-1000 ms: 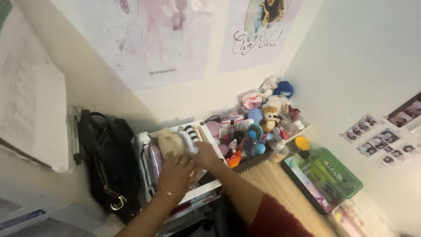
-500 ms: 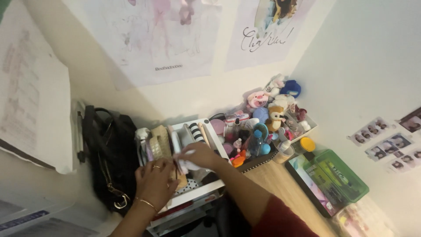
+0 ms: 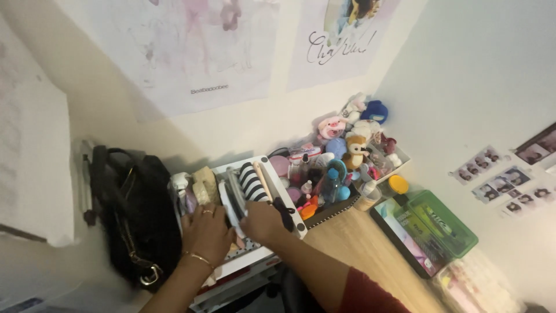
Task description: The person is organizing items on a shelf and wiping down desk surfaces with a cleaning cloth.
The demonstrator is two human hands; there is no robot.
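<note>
Hands — left hand (image 3: 207,232), right hand (image 3: 260,222) — curl into white organizer tray (image 3: 289,204); grip unclear.

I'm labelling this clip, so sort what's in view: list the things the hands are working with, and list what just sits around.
In hand:
left hand and right hand, both down in the white organiser tray
black-and-white striped item and beige item standing in that tray

Lying about:
black handbag
heap of plush toys
green lidded box
wall posters
</note>
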